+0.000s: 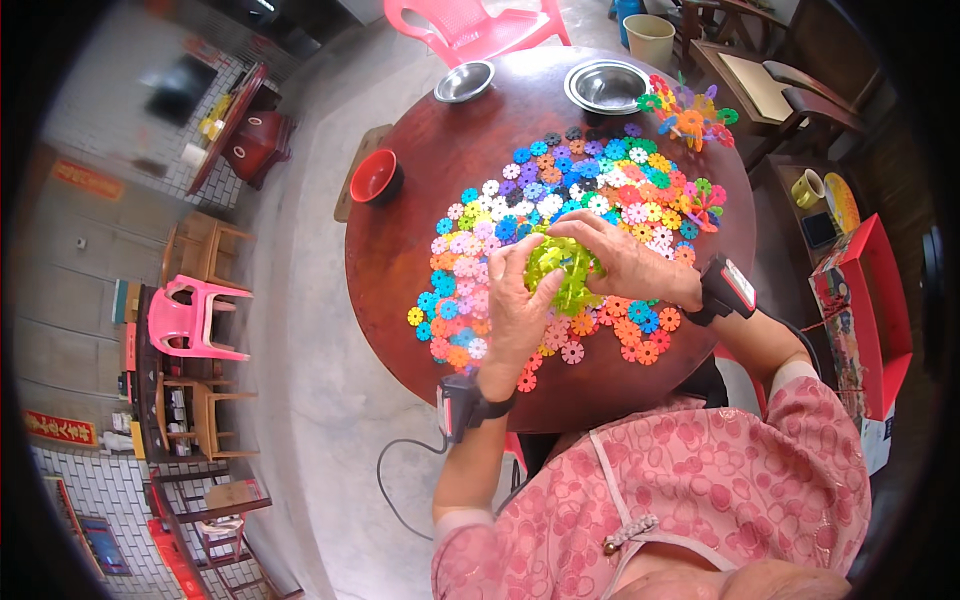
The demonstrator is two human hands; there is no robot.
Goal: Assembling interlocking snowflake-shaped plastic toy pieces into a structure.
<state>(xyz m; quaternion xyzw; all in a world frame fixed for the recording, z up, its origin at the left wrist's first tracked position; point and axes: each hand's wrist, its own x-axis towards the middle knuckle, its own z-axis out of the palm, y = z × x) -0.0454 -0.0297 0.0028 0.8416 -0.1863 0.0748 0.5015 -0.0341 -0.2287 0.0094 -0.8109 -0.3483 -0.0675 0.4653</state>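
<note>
Both my hands grip a ball of joined yellow-green snowflake discs (pixel 563 268) above the round table. My left hand (pixel 518 305) has its fingers and thumb on the ball's left side. From the right, my right hand (pixel 632 262) curls over its top and right side, hiding part of it. Beneath and around them lie many loose plastic snowflake discs (pixel 470 265) in pink, blue, orange, white, yellow and purple. A multicoloured cluster of joined discs (pixel 690 118) sits at the table's far right, and a smaller pink-green cluster (pixel 703 204) lies at its right side.
The dark red round table (pixel 400 300) holds a red bowl (pixel 376 177) at left and two metal bowls (pixel 465 82) at the far side. Pink plastic chairs (pixel 478 30) stand beyond it and to the left. At right is a red open box (pixel 868 310). A wrist cable (pixel 385 470) hangs at left.
</note>
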